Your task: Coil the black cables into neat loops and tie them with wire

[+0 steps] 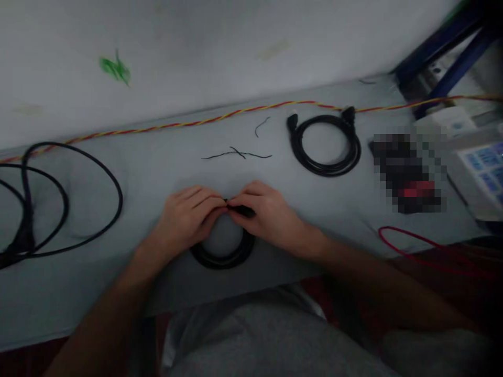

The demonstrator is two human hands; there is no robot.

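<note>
A coiled black cable (222, 262) lies on the grey table near its front edge. At the top of this coil my left hand (188, 217) pinches it, fingertips closed. Touching those fingertips from the right, my right hand (271, 217) is also pinched on the coil, with a dark piece, perhaps a connector, between thumb and fingers. What the fingertips hold exactly is partly hidden. Beyond my hands are thin black ties (238, 153) lying crossed, and one more short bent tie (260, 125).
Another coiled black cable (326, 170) with connectors lies at the back right. Loose black cable loops (120, 193) are at the left. A red-yellow twisted wire (196, 123) runs along the wall. A red cable (408, 254) and boxes (485, 178) are at the right.
</note>
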